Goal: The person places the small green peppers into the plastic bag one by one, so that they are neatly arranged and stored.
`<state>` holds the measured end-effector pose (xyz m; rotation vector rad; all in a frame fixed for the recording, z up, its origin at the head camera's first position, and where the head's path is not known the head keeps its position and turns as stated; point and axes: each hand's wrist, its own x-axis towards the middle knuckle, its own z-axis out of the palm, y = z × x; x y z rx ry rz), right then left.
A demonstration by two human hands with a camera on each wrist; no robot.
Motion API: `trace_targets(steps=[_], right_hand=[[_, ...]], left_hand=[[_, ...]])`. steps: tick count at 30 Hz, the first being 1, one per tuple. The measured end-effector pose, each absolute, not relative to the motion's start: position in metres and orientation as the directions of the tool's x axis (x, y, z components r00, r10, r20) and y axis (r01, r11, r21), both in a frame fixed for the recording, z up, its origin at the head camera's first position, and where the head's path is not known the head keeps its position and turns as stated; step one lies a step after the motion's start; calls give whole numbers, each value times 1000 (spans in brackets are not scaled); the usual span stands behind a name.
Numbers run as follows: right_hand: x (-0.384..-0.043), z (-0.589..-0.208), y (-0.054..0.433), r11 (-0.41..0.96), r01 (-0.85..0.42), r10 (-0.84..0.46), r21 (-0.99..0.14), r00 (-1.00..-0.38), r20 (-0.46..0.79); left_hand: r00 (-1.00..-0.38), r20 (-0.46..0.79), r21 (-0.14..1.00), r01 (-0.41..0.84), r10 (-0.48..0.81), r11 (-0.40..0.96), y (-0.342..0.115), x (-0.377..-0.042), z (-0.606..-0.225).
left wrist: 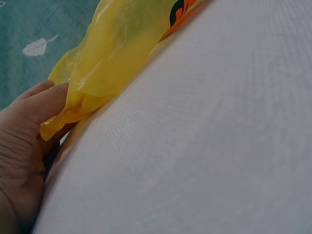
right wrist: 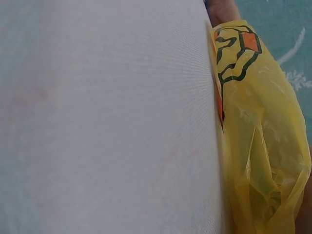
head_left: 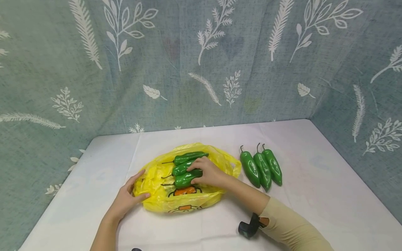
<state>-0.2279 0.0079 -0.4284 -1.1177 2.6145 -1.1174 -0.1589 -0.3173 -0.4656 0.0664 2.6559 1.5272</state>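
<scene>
A yellow plastic bag (head_left: 154, 204) lies open on the table, with three green chili peppers side by side in its mouth. My right hand (head_left: 210, 173) reaches in from the right and grips the front green chili pepper (head_left: 183, 180) near its thick end. Its fingertips lie over the middle pepper (head_left: 179, 170); the back pepper (head_left: 190, 157) is untouched. At the bag's left end, my left hand (head_left: 127, 197) holds the edge between thumb and fingers, as the left wrist view shows. The bag's side (right wrist: 263, 107) hides the right hand's fingers in the right wrist view.
Three more green chili peppers (head_left: 262, 169) lie together on the white tablecloth (head_left: 314, 209), right of the bag. A patterned grey-green cloth (head_left: 176, 90) hangs behind the table and along its sides. A black wrist camera (head_left: 248, 228) sits on the right forearm.
</scene>
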Motion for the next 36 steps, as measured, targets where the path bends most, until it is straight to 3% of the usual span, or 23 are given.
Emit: trace_targets(steps=[13,26,36], right_hand=[[-228,-420,12,404,-588,-674,-701,-709,207],[-221,-402,24,344,-620,-641,-705,-704,306],[-216,-398,35,218,-648,-598,-730,-679,425]], left_hand=[[-997,-56,859,-17,61,512,-315,-160,-464],[-997,-58,859,-20,58,512,-314,-158,-461],[-997,-50,858,-10,64,514,-315,-160,-465]])
